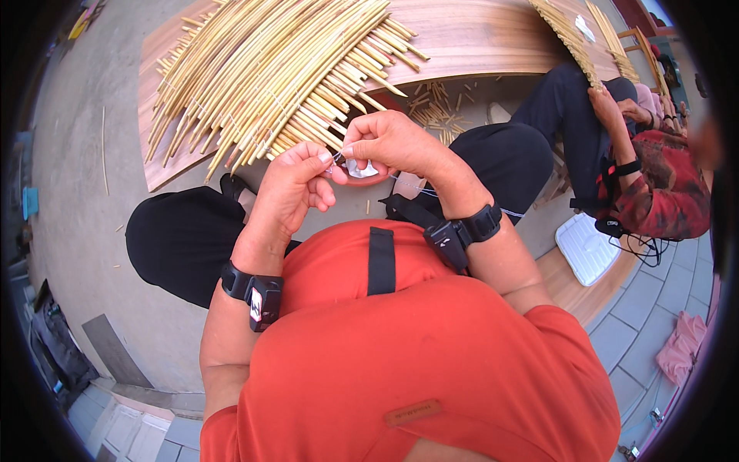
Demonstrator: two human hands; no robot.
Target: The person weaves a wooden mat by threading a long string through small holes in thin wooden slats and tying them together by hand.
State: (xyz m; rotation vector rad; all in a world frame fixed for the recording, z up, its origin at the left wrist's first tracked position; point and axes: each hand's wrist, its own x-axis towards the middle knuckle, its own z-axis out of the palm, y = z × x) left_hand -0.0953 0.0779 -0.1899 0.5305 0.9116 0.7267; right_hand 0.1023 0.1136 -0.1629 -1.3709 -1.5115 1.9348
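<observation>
My left hand (305,179) pinches a thin pale thread (336,160) between thumb and forefinger, its other fingers curled. Just to its right, my right hand (389,145) pinches at the same thread with bent fingers. A small crumpled white item (360,168) lies under my right fingers, on or in a reddish round thing that is partly hidden. Thin strands trail off to the right. Just beyond my hands, a mat of pale yellow sticks tied with cords (254,77) lies on the wooden table (450,35), its uneven stick ends reaching toward me.
Short stick pieces (436,108) lie on the floor under the table. At my right a co-worker in a patterned red top (666,196) holds another stick strip (566,35). A white plastic tray (585,248) rests on a wooden board, with pink fabric (680,346) farther down.
</observation>
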